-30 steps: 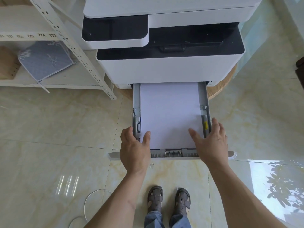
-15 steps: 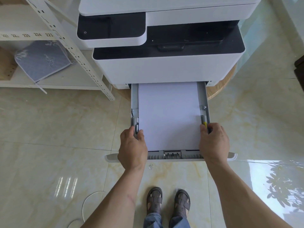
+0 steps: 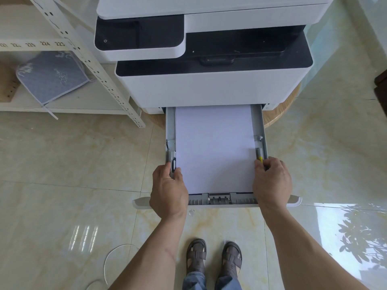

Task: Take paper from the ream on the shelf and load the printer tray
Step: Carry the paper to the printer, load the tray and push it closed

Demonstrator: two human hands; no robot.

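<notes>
The white and black printer (image 3: 205, 86) stands ahead with its grey paper tray (image 3: 170, 126) pulled out toward me. A flat stack of white paper (image 3: 214, 149) lies in the tray between the side guides. My left hand (image 3: 168, 190) pinches the left side guide near the tray's front corner. Over on the other side, my right hand (image 3: 272, 182) grips the right side guide, where a yellow tab (image 3: 260, 159) shows just above my fingers. No ream of paper is visible on the shelf.
A white metal shelf (image 3: 90, 65) stands at the left with a blue-grey cushion (image 3: 50, 77) on its lower level. The printer rests on a round wooden stand (image 3: 281, 109). A white cable (image 3: 109, 264) loops on the glossy tile floor beside my sandalled feet (image 3: 213, 256).
One second ago both hands lay flat on the paper's front corners. They have since moved outward and closed on the tray's left and right side guides.
</notes>
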